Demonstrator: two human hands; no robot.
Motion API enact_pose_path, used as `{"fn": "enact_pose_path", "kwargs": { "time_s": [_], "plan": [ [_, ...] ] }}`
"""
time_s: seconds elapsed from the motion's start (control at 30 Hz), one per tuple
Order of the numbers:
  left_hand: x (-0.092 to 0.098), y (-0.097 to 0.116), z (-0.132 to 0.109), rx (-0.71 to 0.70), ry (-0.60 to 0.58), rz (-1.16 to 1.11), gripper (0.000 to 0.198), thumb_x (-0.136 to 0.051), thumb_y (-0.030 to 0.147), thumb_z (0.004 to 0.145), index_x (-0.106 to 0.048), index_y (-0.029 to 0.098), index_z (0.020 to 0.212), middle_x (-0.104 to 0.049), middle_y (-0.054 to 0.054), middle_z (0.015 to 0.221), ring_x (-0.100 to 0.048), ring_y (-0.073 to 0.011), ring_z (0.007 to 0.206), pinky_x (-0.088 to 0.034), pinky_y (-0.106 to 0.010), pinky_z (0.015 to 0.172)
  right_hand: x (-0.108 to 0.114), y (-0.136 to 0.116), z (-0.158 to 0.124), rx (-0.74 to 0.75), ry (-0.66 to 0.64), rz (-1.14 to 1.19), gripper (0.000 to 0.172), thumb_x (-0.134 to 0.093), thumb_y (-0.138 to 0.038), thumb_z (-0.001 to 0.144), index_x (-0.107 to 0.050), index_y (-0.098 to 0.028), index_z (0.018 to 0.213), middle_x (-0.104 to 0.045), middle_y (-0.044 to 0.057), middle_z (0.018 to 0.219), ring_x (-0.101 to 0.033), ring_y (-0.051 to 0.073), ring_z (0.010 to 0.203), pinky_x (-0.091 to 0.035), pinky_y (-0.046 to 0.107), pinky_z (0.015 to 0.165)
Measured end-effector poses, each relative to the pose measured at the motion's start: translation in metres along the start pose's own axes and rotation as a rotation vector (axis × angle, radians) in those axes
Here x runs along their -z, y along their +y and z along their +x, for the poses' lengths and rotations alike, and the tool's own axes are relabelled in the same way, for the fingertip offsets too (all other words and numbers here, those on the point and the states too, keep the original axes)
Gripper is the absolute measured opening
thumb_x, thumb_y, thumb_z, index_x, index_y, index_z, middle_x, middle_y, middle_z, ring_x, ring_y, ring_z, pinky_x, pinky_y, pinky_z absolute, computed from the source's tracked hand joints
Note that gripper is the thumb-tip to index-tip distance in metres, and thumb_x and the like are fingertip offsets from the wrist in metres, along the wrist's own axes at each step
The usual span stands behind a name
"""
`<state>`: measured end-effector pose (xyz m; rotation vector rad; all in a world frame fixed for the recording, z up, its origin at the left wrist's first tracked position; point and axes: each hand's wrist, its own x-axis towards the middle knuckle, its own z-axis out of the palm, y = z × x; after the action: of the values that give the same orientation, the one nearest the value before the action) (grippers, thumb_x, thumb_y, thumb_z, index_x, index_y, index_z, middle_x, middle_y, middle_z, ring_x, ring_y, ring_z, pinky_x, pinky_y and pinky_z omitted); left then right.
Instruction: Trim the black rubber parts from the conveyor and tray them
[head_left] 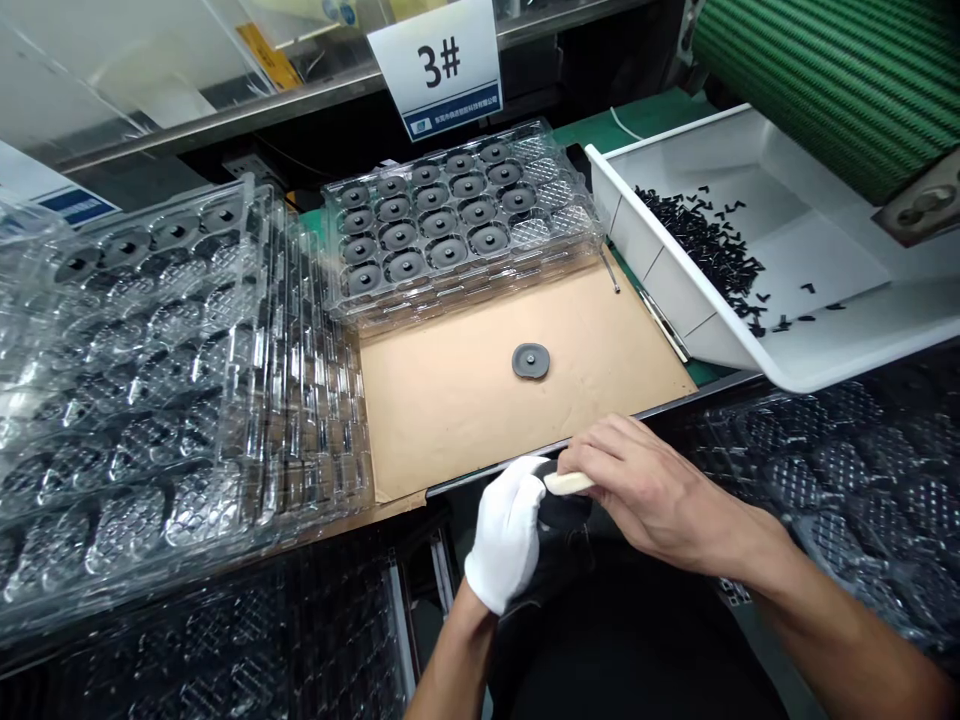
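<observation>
My left hand (506,540), in a white glove, is closed on a dark round or oval disc (564,512) just past the table's front edge. My bare right hand (641,487) grips a flat cream-coloured piece (568,484) and holds it against or just over that disc; whether the two touch I cannot tell. The fingers hide part of both. On the brown board (442,420) ahead of my hands lies a grey oval disc (531,361) with a small raised stud at its centre. Similar grey discs fill most pockets of a clear plastic tray (465,287) behind it.
Stacked clear trays (247,400) rise on the left. At the right, a white bin (675,275) holds small black parts (701,245), beneath a green roller (825,80). A thin metal tool (610,272) lies by the tray. More trays (832,490) sit lower right.
</observation>
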<state>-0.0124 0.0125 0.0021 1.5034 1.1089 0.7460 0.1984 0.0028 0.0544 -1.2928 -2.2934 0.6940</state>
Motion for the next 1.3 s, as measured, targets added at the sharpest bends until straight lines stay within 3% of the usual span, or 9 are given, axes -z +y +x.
{"fn": "enact_pose_path", "kwargs": {
  "time_s": [0.17, 0.43, 0.57, 0.7, 0.8, 0.93, 1.17, 1.3],
  "plan": [
    [0.001, 0.004, 0.000, -0.004, -0.036, -0.042, 0.033, -0.044, 0.032, 0.105, -0.074, 0.021, 0.110, -0.077, -0.009, 0.109, -0.067, -0.0209, 0.087, -0.054, -0.036, 0.085, -0.003, 0.002, 0.001, -0.026, 0.086, 0.033, 0.025, -0.049, -0.006, 0.100, -0.061, -0.019, 0.117, -0.066, 0.008, 0.107, -0.055, 0.023, 0.097, -0.050, 0.041, 0.086],
    [0.001, 0.002, -0.003, -0.018, -0.009, 0.004, 0.033, -0.043, 0.028, 0.105, -0.074, 0.022, 0.113, -0.077, -0.007, 0.110, -0.070, -0.0198, 0.094, -0.054, -0.033, 0.087, -0.002, 0.001, 0.000, -0.010, 0.064, -0.035, 0.030, -0.049, -0.001, 0.096, -0.061, -0.019, 0.118, -0.066, 0.007, 0.107, -0.055, 0.023, 0.097, -0.050, 0.040, 0.085],
    [-0.003, 0.009, -0.001, -0.004, 0.095, 0.088, 0.035, -0.041, 0.025, 0.104, -0.074, 0.023, 0.118, -0.077, -0.006, 0.115, -0.071, -0.0199, 0.102, -0.054, -0.032, 0.092, -0.005, -0.001, -0.002, -0.032, 0.182, -0.085, 0.034, -0.051, 0.000, 0.095, -0.060, -0.017, 0.123, -0.066, 0.009, 0.109, -0.057, 0.024, 0.098, -0.050, 0.041, 0.087],
    [-0.010, 0.016, 0.002, 0.086, 0.278, 0.118, 0.034, -0.044, 0.018, 0.099, -0.076, 0.024, 0.110, -0.078, -0.003, 0.104, -0.071, -0.0168, 0.089, -0.057, -0.028, 0.084, -0.010, -0.005, -0.005, -0.083, 0.308, -0.132, 0.031, -0.054, -0.004, 0.097, -0.061, -0.016, 0.124, -0.066, 0.011, 0.109, -0.058, 0.024, 0.098, -0.051, 0.041, 0.088],
    [-0.018, 0.017, 0.005, 0.118, 0.410, 0.019, 0.028, -0.052, 0.016, 0.094, -0.077, 0.023, 0.105, -0.079, -0.001, 0.099, -0.071, -0.0151, 0.083, -0.057, -0.023, 0.074, -0.014, -0.010, -0.006, -0.133, 0.415, -0.165, 0.027, -0.058, -0.007, 0.097, -0.063, -0.014, 0.123, -0.066, 0.011, 0.105, -0.058, 0.024, 0.094, -0.051, 0.041, 0.087],
    [-0.028, 0.017, 0.009, 0.127, 0.551, -0.138, 0.022, -0.058, 0.018, 0.093, -0.077, 0.024, 0.102, -0.079, 0.001, 0.096, -0.070, -0.0130, 0.084, -0.057, -0.019, 0.075, -0.021, -0.019, -0.007, -0.182, 0.517, -0.153, 0.023, -0.062, -0.009, 0.097, -0.064, -0.013, 0.119, -0.067, 0.010, 0.101, -0.060, 0.023, 0.091, -0.052, 0.041, 0.088],
    [-0.039, 0.016, 0.012, 0.169, 0.644, -0.234, 0.016, -0.062, 0.027, 0.095, -0.076, 0.021, 0.097, -0.073, 0.003, 0.079, -0.063, -0.0096, 0.067, -0.052, -0.017, 0.066, -0.034, -0.028, -0.009, -0.202, 0.573, -0.122, 0.026, -0.065, -0.006, 0.094, -0.064, -0.009, 0.120, -0.068, 0.013, 0.103, -0.062, 0.024, 0.095, -0.053, 0.042, 0.089],
    [-0.044, 0.014, 0.012, 0.210, 0.667, -0.241, 0.016, -0.065, 0.032, 0.095, -0.076, 0.020, 0.098, -0.072, 0.002, 0.082, -0.063, -0.0110, 0.072, -0.052, -0.019, 0.070, -0.040, -0.033, -0.009, -0.188, 0.589, -0.122, 0.028, -0.065, -0.005, 0.093, -0.064, -0.007, 0.121, -0.068, 0.015, 0.104, -0.062, 0.025, 0.095, -0.054, 0.044, 0.087]
  ]
}}
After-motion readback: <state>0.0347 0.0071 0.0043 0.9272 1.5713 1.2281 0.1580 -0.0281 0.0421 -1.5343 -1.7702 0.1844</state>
